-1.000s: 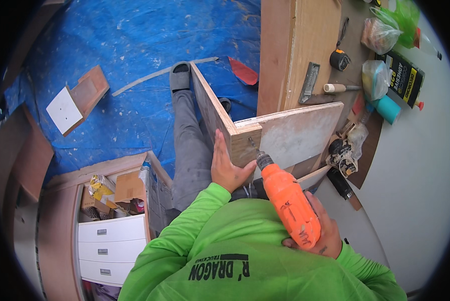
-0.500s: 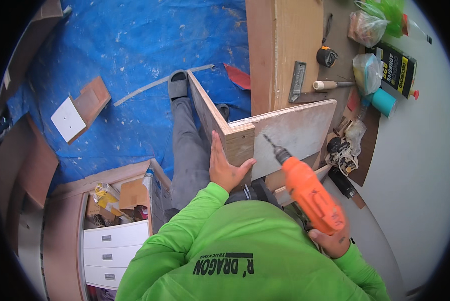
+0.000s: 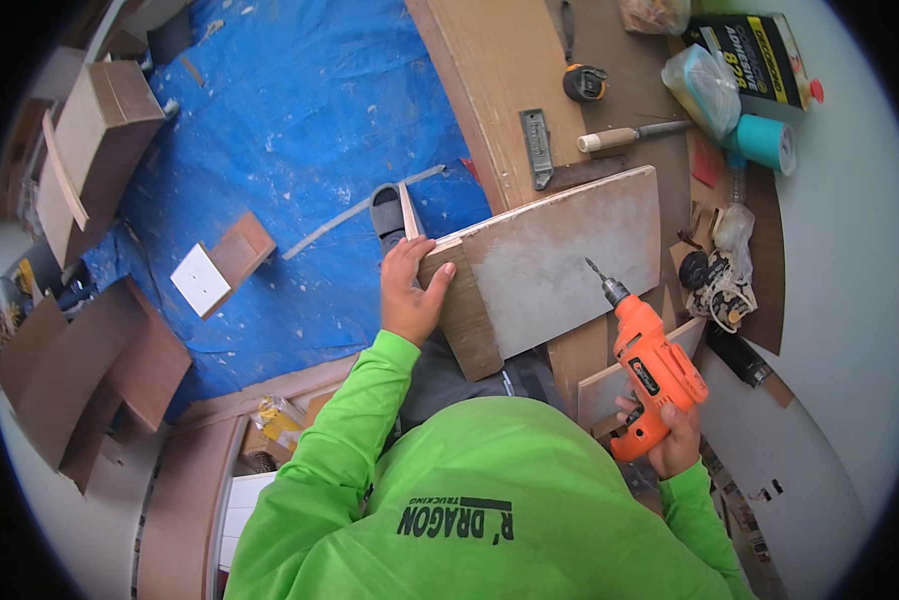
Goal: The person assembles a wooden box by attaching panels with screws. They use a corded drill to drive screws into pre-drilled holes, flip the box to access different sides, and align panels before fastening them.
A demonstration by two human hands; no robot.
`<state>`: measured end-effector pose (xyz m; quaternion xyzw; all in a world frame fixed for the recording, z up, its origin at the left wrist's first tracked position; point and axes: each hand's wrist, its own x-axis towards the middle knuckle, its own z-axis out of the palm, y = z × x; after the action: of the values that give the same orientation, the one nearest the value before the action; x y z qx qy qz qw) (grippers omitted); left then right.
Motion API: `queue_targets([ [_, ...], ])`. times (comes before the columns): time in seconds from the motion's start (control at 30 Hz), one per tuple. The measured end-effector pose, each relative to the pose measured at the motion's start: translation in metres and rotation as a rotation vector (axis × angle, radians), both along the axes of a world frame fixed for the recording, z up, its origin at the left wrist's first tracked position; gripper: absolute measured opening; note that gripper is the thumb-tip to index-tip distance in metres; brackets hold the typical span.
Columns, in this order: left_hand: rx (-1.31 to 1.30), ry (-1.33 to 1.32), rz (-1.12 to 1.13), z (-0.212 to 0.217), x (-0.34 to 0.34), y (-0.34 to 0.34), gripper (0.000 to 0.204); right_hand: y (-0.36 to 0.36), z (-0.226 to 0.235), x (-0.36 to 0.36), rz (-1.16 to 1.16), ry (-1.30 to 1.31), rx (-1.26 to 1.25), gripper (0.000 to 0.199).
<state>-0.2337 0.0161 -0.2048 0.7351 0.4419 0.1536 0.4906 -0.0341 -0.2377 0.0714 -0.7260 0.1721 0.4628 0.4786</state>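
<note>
Two hands: both busy, one on wood, one on a tool
Left hand (image 3: 409,290): fingers wrapped over the top corner where the pale board (image 3: 559,255) meets the brown side panel (image 3: 466,315); thumb on the panel's face, clamping the joint
Right hand (image 3: 669,440): fingers closed round the grip of the orange drill (image 3: 649,370)
Drill position: bit tip over the pale board's right part, seemingly just clear of the surface, though contact hard to judge from above
Change since a second ago: drill swung from low beside the body, bit near the corner, out to the right and up over the board face; left hand unmoved on the corner
Meaning: joint held steady throughout, tool now lifted off the corner, so that spot probably finished or abandoned
Black and yellow box (image 3: 754,55): upper right on the bench, rectangular, red cap at its end
Teal roll (image 3: 766,142): just below the box, lying on its side
Clear bag (image 3: 704,85): between box and roll, crumpled
Tape measure (image 3: 582,82): round, black and yellow, upper middle of the bench
Blue tarpaulin (image 3: 269,150): spread over the floor at left
</note>
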Motion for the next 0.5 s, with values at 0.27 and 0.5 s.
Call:
queue_targets([
  [0.27,-0.287,0.011,-0.158,-0.003,-0.010,0.027,0.040,-0.114,-0.035,-0.003,-0.304,0.036,0.105,0.072],
  [0.5,-0.291,0.150,-0.205,0.012,0.006,0.036,0.043,-0.199,-0.074,-0.009,-0.490,0.084,0.160,0.070],
])
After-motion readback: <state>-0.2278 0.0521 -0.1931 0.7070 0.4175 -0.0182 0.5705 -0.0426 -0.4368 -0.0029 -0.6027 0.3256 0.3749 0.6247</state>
